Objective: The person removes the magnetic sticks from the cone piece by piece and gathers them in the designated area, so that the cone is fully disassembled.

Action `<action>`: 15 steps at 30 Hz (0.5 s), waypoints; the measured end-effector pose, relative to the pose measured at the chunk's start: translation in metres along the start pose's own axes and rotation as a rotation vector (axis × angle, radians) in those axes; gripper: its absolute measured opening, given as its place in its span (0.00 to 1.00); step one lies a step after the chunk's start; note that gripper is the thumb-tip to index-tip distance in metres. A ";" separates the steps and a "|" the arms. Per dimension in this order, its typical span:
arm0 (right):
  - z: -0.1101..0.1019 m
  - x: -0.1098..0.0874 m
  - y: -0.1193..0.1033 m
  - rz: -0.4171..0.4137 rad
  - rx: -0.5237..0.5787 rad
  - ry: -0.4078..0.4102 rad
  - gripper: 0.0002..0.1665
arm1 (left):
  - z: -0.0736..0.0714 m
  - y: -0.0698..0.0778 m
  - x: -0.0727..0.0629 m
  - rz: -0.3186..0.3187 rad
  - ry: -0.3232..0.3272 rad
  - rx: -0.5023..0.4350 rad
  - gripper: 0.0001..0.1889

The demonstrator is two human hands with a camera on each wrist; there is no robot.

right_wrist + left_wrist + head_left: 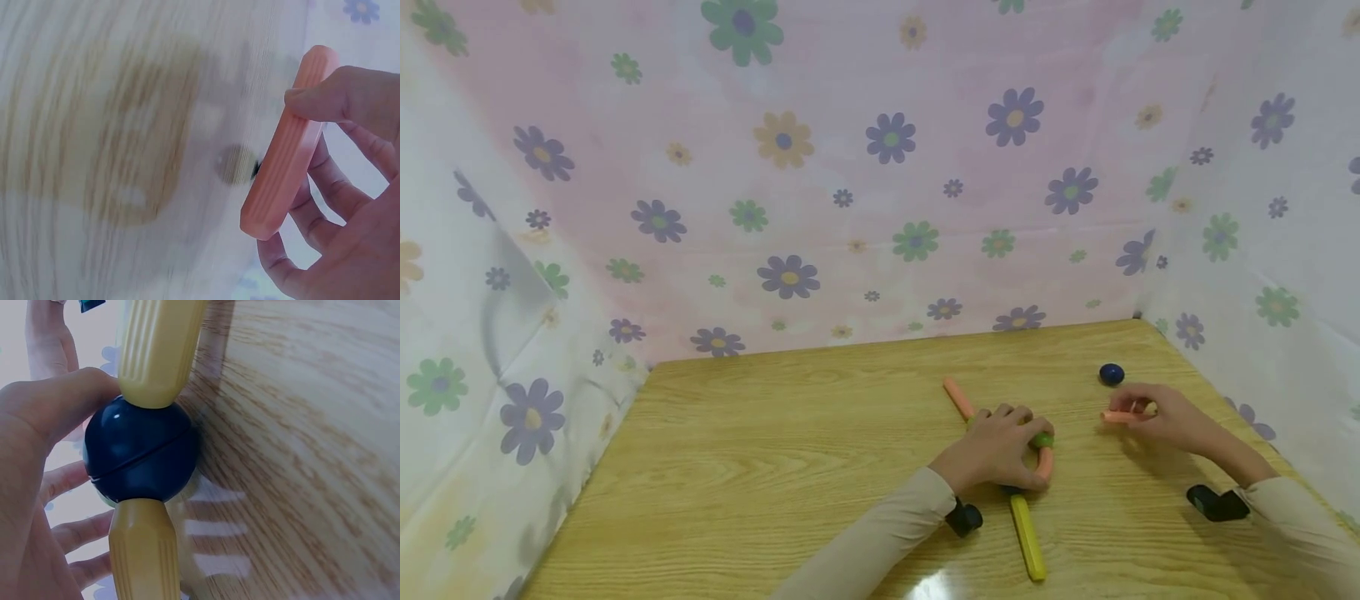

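Left hand: your left hand (996,450) lies right of centre in the lower half of the head view, fingers curled over a stick-and-ball assembly (1046,460), holding it at the tabletop.
Left thumb: in the left wrist view, your thumb lies against the dark blue ball (140,450), by the end of a yellow stick.
Yellow sticks: two yellow sticks (161,350) meet that ball, one above and one below it in the left wrist view; in the head view, one runs to the lower edge, right of centre.
Other joined parts: an orange stick (957,397) points to the upper left from beneath your left hand; a green ball (1042,439) and a curved orange piece (1046,471) show at its right side.
Right hand: your right hand (1168,419), at the right of the head view and apart from your left, pinches a short orange stick (284,150) between thumb and fingers; the stick slants in the right wrist view.
Loose ball: a navy ball (1112,374) sits on the wooden table (775,467), just above your right hand in the head view.
Surround: floral cloth (835,225) behind the table.
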State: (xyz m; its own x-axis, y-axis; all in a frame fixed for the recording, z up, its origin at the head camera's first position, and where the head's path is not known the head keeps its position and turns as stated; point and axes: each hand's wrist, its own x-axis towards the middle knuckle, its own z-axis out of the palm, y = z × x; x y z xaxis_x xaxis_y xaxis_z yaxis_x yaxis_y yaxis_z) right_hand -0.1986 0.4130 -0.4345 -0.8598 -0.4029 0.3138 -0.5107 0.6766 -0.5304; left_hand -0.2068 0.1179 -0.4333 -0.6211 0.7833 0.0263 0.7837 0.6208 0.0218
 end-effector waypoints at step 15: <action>-0.018 -0.002 0.037 0.115 -0.073 0.042 0.04 | 0.001 -0.001 0.000 0.003 0.008 -0.008 0.33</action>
State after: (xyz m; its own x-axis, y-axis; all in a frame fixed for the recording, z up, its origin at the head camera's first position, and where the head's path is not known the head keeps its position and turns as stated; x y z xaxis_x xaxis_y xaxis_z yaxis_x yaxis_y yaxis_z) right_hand -0.2159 0.4496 -0.4409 -0.9110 -0.2954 0.2879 -0.4066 0.7605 -0.5062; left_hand -0.2073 0.1170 -0.4348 -0.6185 0.7850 0.0348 0.7858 0.6178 0.0298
